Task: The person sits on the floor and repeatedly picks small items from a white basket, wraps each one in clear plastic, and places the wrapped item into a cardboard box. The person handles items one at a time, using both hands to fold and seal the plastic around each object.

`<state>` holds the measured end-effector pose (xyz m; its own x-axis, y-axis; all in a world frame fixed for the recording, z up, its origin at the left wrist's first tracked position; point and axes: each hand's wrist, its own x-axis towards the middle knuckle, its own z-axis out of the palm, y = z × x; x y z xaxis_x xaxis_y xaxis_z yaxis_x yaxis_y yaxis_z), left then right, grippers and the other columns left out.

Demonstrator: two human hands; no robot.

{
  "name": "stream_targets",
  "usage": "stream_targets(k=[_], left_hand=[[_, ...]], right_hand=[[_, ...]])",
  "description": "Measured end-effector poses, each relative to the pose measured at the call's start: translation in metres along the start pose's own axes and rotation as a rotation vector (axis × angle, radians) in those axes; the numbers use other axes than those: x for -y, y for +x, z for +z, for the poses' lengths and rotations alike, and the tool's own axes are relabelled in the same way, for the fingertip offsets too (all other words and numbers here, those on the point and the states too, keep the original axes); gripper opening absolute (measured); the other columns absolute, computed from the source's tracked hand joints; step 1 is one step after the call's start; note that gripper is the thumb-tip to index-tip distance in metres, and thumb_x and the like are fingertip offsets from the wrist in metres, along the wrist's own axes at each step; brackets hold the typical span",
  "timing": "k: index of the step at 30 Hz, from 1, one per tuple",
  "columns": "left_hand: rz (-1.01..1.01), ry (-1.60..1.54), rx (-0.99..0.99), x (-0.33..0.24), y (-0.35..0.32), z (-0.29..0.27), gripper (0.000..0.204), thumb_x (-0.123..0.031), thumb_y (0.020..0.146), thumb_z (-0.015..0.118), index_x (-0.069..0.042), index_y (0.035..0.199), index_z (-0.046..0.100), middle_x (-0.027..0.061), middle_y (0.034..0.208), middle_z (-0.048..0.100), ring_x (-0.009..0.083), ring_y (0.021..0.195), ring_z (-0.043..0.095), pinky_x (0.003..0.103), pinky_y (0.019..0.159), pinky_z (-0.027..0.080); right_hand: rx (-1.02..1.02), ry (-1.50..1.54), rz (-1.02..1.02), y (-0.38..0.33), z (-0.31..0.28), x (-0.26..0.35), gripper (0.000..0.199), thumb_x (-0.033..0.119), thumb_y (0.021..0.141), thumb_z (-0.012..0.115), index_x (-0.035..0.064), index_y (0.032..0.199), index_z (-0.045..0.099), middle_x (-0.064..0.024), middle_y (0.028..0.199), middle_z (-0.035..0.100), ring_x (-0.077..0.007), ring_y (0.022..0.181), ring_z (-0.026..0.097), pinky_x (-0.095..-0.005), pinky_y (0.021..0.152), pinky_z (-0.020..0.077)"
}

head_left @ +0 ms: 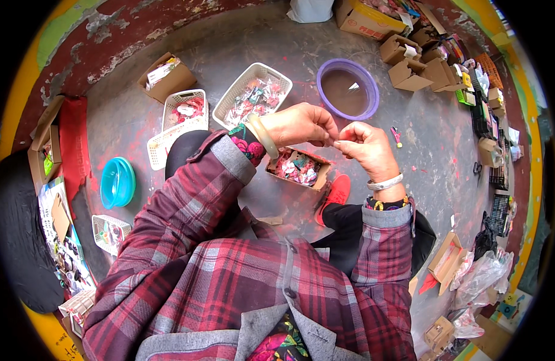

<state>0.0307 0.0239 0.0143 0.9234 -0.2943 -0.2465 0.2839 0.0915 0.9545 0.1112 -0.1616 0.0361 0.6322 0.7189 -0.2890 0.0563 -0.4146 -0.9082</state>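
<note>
My left hand (298, 124) and my right hand (366, 147) meet fingertip to fingertip above my lap. Both pinch closed at the same spot, and whatever sits between the fingertips is too small to make out. A pale bangle circles my left wrist, a silver one my right. Just below the hands stands an open cardboard box (321, 175) holding small red, white and dark green pieces (297, 167). Beyond my left hand, a white plastic basket (229, 98) contains many small clear-wrapped pieces.
A purple basin (375, 96) of murky water stands ahead. Smaller white baskets (159, 148), a cardboard box (176, 79) and teal basins (117, 183) sit at left. Cardboard boxes (410, 74), black crates (500, 207) and plastic bags (481, 281) line the right wall. A pink-and-yellow tool (396, 137) lies on the floor.
</note>
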Motion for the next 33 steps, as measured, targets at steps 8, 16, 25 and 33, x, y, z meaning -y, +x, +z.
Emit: stream_targets(k=[8, 16, 25, 33], left_hand=[[0.006, -0.015, -0.014, 0.003, -0.001, 0.002, 0.015, -0.005, 0.083, 0.054, 0.000, 0.096, 0.058, 0.0034, 0.090, 0.060, 0.0116, 0.087, 0.057, 0.025, 0.081, 0.045], [0.035, 0.044, -0.126, 0.005, 0.001, 0.004, 0.014, -0.007, 0.082, 0.057, 0.000, 0.093, 0.058, 0.0041, 0.088, 0.061, 0.0119, 0.086, 0.057, 0.025, 0.079, 0.046], [0.156, 0.528, -0.404, 0.008, 0.006, 0.021, 0.021, -0.014, 0.074, 0.056, 0.002, 0.087, 0.058, 0.0141, 0.077, 0.062, 0.0217, 0.072, 0.060, 0.034, 0.065, 0.046], [0.202, 0.623, -0.558, 0.020, 0.011, 0.025, 0.018, -0.005, 0.071, 0.053, 0.001, 0.087, 0.061, 0.0198, 0.077, 0.063, 0.0293, 0.073, 0.063, 0.037, 0.066, 0.048]], right_hand=[[-0.029, -0.194, -0.049, 0.002, 0.004, -0.004, 0.013, 0.006, 0.070, 0.071, 0.0026, 0.074, 0.059, 0.0025, 0.066, 0.055, -0.0055, 0.060, 0.049, -0.0209, 0.053, 0.0400], [-0.103, -0.205, -0.019, 0.004, 0.009, -0.002, 0.010, 0.007, 0.068, 0.065, 0.0010, 0.072, 0.057, -0.0022, 0.061, 0.056, -0.0081, 0.059, 0.051, -0.0267, 0.054, 0.0427], [-0.264, -0.459, -0.257, 0.005, 0.024, -0.004, 0.008, 0.008, 0.068, 0.061, 0.0045, 0.071, 0.055, -0.0129, 0.067, 0.058, -0.0279, 0.061, 0.057, -0.0343, 0.056, 0.0445], [-0.280, -0.504, -0.411, 0.006, 0.036, -0.002, 0.007, 0.003, 0.068, 0.058, 0.0057, 0.073, 0.054, -0.0089, 0.067, 0.057, -0.0260, 0.064, 0.058, -0.0352, 0.057, 0.0443]])
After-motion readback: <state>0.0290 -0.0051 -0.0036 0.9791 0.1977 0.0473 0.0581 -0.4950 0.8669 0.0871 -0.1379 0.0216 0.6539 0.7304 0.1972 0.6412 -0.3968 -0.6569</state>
